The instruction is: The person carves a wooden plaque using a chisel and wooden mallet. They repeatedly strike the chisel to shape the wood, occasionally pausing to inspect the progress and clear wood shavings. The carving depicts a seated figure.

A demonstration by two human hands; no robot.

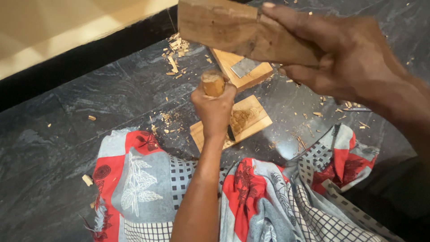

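My left hand grips a chisel by its round wooden handle, held upright with the blade down on a small flat wooden board that bears a carved pattern. My right hand holds a thick wooden block raised above the chisel's handle, like a mallet. The chisel's blade is mostly hidden behind my left hand.
A second wooden board with a flat metal blade on it lies just beyond. Wood chips are scattered over the dark stone floor. My legs, in red, grey and checked cloth, frame the carved board. A pale raised ledge runs at the upper left.
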